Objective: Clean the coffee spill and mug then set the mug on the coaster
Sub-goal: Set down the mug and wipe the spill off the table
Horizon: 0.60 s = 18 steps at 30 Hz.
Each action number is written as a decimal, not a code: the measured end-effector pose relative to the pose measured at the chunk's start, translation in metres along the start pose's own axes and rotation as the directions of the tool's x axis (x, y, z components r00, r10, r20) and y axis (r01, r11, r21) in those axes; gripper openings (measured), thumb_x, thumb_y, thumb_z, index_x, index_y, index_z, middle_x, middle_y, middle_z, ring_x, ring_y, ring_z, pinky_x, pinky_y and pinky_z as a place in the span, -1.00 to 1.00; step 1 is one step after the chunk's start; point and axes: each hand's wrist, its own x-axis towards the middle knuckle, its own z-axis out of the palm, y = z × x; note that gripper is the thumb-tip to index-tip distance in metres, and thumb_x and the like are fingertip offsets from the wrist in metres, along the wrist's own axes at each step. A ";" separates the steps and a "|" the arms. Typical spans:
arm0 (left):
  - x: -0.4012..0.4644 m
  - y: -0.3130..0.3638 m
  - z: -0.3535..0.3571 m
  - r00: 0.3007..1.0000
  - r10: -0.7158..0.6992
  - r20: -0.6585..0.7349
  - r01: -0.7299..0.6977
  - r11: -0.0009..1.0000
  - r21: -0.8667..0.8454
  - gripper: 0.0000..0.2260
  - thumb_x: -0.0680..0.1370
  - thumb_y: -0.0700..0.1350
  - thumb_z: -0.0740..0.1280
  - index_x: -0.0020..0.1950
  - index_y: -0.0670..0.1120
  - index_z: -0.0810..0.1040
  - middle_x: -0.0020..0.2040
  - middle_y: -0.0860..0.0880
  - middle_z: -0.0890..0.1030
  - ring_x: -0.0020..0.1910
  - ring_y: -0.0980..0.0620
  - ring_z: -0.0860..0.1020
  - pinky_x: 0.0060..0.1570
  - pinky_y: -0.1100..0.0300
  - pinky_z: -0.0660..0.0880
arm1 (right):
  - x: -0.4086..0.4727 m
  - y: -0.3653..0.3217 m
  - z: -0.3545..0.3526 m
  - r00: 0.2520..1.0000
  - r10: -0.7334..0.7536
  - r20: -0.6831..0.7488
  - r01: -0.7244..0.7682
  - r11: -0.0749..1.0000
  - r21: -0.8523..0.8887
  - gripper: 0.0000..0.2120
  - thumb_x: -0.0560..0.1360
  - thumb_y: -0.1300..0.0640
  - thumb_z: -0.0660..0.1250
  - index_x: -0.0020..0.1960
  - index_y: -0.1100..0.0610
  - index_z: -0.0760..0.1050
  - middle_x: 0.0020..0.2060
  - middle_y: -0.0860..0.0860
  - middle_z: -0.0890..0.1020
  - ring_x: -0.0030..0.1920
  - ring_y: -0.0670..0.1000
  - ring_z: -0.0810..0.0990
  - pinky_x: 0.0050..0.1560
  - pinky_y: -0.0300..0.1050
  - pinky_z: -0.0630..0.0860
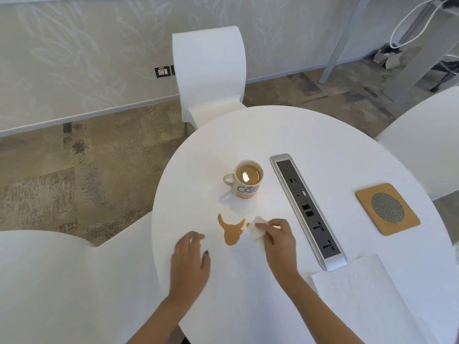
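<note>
A white mug (247,181) with dark lettering stands full of milky coffee near the middle of the round white table (285,135), its handle pointing left. In front of it lies a tan coffee spill (232,232), with a small drop just to its right. My right hand (277,238) is shut on a crumpled white tissue (257,230) whose edge sits right beside that drop. My left hand (191,259) rests flat on the table, fingers apart, left of the spill. A square wooden coaster (387,209) with a round mesh centre lies at the right.
A long silver socket strip (306,209) runs between the mug and the coaster. A flat white paper napkin (360,294) lies at the near right. White chairs stand at the far side (208,70), the right (427,140) and the near left (62,281).
</note>
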 end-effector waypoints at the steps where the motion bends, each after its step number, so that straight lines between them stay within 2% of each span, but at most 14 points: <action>1: -0.002 -0.013 -0.001 1.000 0.004 -0.005 -0.003 0.995 0.095 -0.70 0.46 -0.26 0.36 0.20 -0.23 0.52 0.23 -0.21 0.54 0.24 -0.23 0.49 0.11 -0.05 0.49 | -0.001 0.000 0.006 0.995 -0.095 0.033 0.098 0.991 -0.089 -0.69 0.46 0.40 0.29 0.01 0.07 0.64 -0.03 -0.06 0.46 -0.06 -0.05 0.52 -0.09 -0.36 0.45; 4: -0.007 -0.039 -0.005 0.995 -0.060 0.086 0.035 0.965 0.260 -0.59 0.56 -0.08 0.10 0.30 -0.27 0.47 0.36 -0.24 0.47 0.35 -0.27 0.43 0.17 -0.15 0.48 | -0.004 0.002 0.025 0.923 -0.328 0.203 0.374 0.889 -0.263 -0.73 0.43 0.37 0.29 0.08 0.17 0.59 0.07 0.11 0.51 0.01 0.11 0.55 -0.05 -0.13 0.56; 6: -0.010 -0.050 -0.002 0.987 -0.067 0.149 0.014 0.944 0.329 -0.47 0.62 0.03 -0.09 0.39 -0.25 0.39 0.43 -0.23 0.39 0.40 -0.24 0.38 0.24 -0.16 0.43 | -0.008 0.003 0.036 0.876 -0.362 0.318 0.453 0.843 -0.290 -0.74 0.45 0.28 0.26 0.12 0.20 0.55 0.13 0.16 0.49 0.05 0.19 0.54 -0.07 -0.07 0.60; 8: -0.013 -0.056 0.001 0.982 -0.066 0.175 -0.001 0.934 0.357 -0.43 0.62 0.07 -0.18 0.45 -0.23 0.32 0.49 -0.20 0.32 0.44 -0.21 0.33 0.28 -0.16 0.38 | -0.012 0.005 0.044 0.853 -0.380 0.357 0.491 0.816 -0.306 -0.78 0.50 0.16 0.25 0.11 0.18 0.53 0.17 0.14 0.46 0.10 0.18 0.52 -0.09 -0.06 0.62; 11: -0.015 -0.063 0.006 0.982 -0.056 0.180 -0.017 0.926 0.378 -0.47 0.62 0.06 -0.10 0.49 -0.20 0.25 0.52 -0.18 0.26 0.47 -0.18 0.28 0.33 -0.15 0.32 | -0.010 0.006 0.053 0.881 -0.331 0.337 0.442 0.832 -0.337 -0.84 0.55 0.11 0.24 0.02 0.15 0.56 0.29 0.08 0.45 0.26 0.15 0.47 -0.04 0.00 0.62; 14: -0.016 -0.067 0.007 0.982 -0.045 0.185 -0.030 0.922 0.385 -0.48 0.60 0.04 -0.02 0.51 -0.18 0.22 0.53 -0.16 0.22 0.48 -0.17 0.25 0.36 -0.14 0.28 | -0.006 0.002 0.059 0.910 -0.248 0.332 0.369 0.848 -0.380 -0.85 0.56 0.20 0.23 0.00 0.22 0.56 0.31 0.10 0.48 0.14 0.17 0.57 -0.12 -0.01 0.61; 16: -0.017 -0.067 0.007 0.981 -0.049 0.189 -0.030 0.921 0.390 -0.48 0.61 0.05 -0.04 0.50 -0.19 0.22 0.53 -0.16 0.23 0.48 -0.17 0.25 0.35 -0.15 0.28 | -0.003 -0.001 0.063 0.911 -0.192 0.366 0.348 0.833 -0.429 -0.75 0.56 0.25 0.18 0.21 0.21 0.47 0.36 0.10 0.42 0.14 0.18 0.56 -0.11 -0.01 0.58; 18: -0.017 -0.067 0.007 0.980 -0.053 0.192 -0.027 0.919 0.394 -0.47 0.62 0.07 -0.09 0.50 -0.19 0.23 0.52 -0.17 0.25 0.48 -0.17 0.26 0.35 -0.15 0.28 | -0.003 -0.002 0.067 0.908 -0.150 0.392 0.336 0.820 -0.464 -0.53 0.54 0.32 0.16 0.44 0.15 0.26 0.44 0.09 0.31 0.27 0.14 0.48 -0.03 -0.02 0.55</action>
